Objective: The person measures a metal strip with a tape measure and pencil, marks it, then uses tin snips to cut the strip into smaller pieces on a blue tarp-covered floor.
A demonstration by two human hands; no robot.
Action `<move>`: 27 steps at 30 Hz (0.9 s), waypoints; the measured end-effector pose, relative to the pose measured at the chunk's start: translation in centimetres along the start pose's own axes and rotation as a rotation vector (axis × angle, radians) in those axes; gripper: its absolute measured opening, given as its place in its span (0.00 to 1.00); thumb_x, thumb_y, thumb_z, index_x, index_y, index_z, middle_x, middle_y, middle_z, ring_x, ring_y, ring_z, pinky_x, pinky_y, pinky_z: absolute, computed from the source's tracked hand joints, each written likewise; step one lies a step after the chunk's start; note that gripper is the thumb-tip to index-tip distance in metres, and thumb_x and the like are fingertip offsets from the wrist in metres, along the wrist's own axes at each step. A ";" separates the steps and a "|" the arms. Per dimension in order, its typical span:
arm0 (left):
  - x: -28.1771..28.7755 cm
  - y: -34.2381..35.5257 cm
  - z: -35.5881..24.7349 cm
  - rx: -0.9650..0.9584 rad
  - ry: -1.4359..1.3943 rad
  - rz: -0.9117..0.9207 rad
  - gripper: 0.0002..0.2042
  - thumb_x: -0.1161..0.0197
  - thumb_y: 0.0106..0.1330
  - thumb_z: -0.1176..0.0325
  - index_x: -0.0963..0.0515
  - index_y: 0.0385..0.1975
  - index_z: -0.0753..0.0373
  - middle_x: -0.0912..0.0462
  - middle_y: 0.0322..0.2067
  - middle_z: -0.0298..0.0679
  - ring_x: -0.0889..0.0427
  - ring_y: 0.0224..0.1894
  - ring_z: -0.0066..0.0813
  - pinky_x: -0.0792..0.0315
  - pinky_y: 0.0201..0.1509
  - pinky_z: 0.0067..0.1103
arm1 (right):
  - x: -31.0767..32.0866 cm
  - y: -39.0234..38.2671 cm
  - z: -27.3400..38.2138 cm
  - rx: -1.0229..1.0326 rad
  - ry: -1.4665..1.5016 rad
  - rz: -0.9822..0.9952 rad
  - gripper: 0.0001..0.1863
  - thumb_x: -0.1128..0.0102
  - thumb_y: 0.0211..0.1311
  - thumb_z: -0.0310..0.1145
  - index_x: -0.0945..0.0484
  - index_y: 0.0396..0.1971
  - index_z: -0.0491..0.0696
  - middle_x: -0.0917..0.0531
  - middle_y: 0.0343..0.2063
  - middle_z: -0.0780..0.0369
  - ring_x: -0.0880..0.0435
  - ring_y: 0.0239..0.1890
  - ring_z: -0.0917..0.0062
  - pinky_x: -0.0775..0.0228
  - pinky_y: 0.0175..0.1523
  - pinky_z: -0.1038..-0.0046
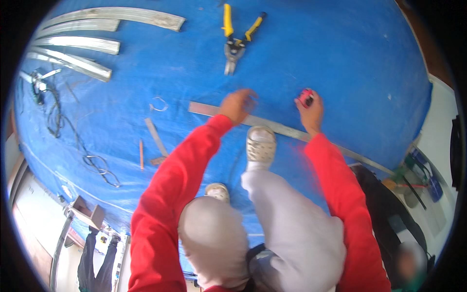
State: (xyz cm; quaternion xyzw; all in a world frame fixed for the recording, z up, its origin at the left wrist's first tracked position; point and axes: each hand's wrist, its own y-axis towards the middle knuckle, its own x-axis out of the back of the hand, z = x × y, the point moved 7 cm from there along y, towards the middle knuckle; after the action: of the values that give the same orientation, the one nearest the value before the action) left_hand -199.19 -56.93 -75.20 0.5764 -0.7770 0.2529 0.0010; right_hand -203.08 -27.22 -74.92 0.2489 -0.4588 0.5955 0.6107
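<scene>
A long metal strip (279, 127) lies slantwise on the blue sheet in front of me, with my shoe (260, 143) at its near edge. My left hand (237, 106) is over the strip's left part, its fingers smeared by motion. I cannot tell whether it touches the metal. Beyond the strip, my right hand (312, 113) is closed around a small red and black tape measure (306, 98). No drawn-out blade can be made out.
Yellow-handled snips (233, 51) lie ahead. Metal channels (80, 44) and a dark cable (58, 114) are at the left. A carpenter's square (155, 138) and an orange pencil (141, 155) lie nearer. Another person (389, 209) is at the lower right; someone's legs (97, 260) show lower left.
</scene>
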 end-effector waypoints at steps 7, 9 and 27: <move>-2.9 -4.6 -0.7 -0.121 -0.245 0.089 0.17 0.28 0.69 0.62 0.17 0.54 0.60 0.13 0.41 0.42 0.13 0.42 0.36 0.19 0.47 0.29 | -2.8 -9.4 8.4 0.155 0.343 0.747 0.33 0.28 0.54 0.34 0.26 0.61 0.41 0.17 0.53 0.49 0.17 0.56 0.63 0.25 0.60 0.64; -2.3 -6.3 2.2 0.053 -0.391 0.225 0.17 0.27 0.69 0.64 0.17 0.54 0.62 0.12 0.43 0.42 0.13 0.45 0.32 0.19 0.49 0.28 | -4.3 -12.6 10.7 0.178 0.361 0.826 0.37 0.29 0.53 0.35 0.30 0.64 0.41 0.17 0.52 0.49 0.17 0.55 0.62 0.26 0.61 0.64; 13.4 -18.5 11.5 0.168 -0.838 -0.097 0.11 0.30 0.62 0.81 0.23 0.38 0.58 0.24 0.32 0.28 0.21 0.37 0.19 0.27 0.42 0.18 | -3.1 -15.0 11.6 0.414 0.270 0.818 0.23 0.32 0.61 0.41 0.16 0.55 0.48 0.14 0.36 0.55 0.15 0.41 0.60 0.24 0.50 0.63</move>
State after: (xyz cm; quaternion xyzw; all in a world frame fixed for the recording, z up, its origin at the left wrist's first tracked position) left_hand -183.76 -77.33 -74.07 0.6634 -0.6590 0.0588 -0.3496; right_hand -191.40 -41.17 -68.61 0.0846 -0.3076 0.8928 0.3179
